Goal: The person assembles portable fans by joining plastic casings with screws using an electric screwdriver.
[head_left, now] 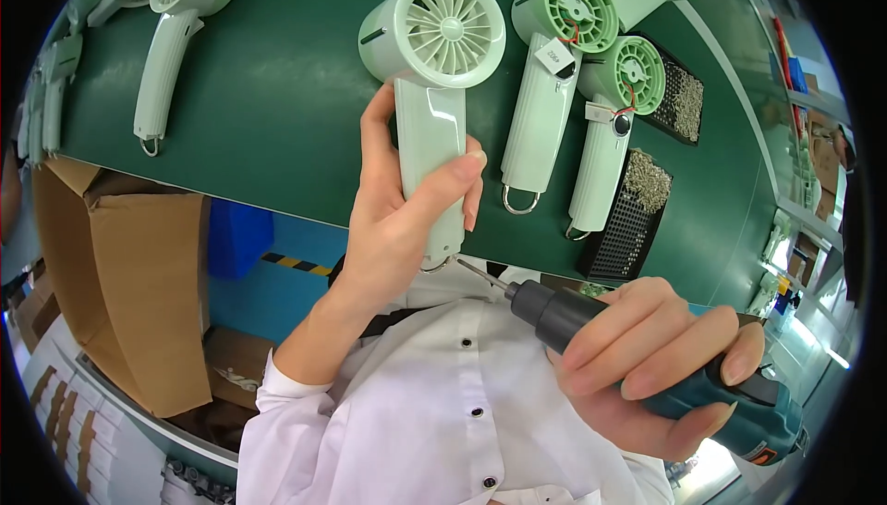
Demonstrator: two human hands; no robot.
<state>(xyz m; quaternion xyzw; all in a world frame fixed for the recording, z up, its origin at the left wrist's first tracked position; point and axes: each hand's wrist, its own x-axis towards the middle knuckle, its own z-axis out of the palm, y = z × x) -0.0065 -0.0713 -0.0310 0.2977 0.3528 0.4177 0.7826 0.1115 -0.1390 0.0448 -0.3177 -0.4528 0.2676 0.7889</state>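
Observation:
My left hand [397, 195] is wrapped round the handle of a pale green handheld fan [431, 149], its round grille facing up and its metal loop end toward me. In my right hand [651, 362] is a teal and black electric screwdriver [564, 320]. The thin bit points left, its tip at the lower end of the handle beside the loop; I cannot tell whether it touches a screw. Just right of the held fan lie two more fans, one [540, 121] and another [601, 168], with open green heads, red wires and small white tags.
Two black perforated trays, a nearer one [614, 242] and a farther one [661, 121], hold many small screws. Another fan [166, 80] lies at left on the green table [277, 89]. More fans crowd the far edges. A cardboard box [152, 292] and a blue bin [238, 237] stand below the table edge.

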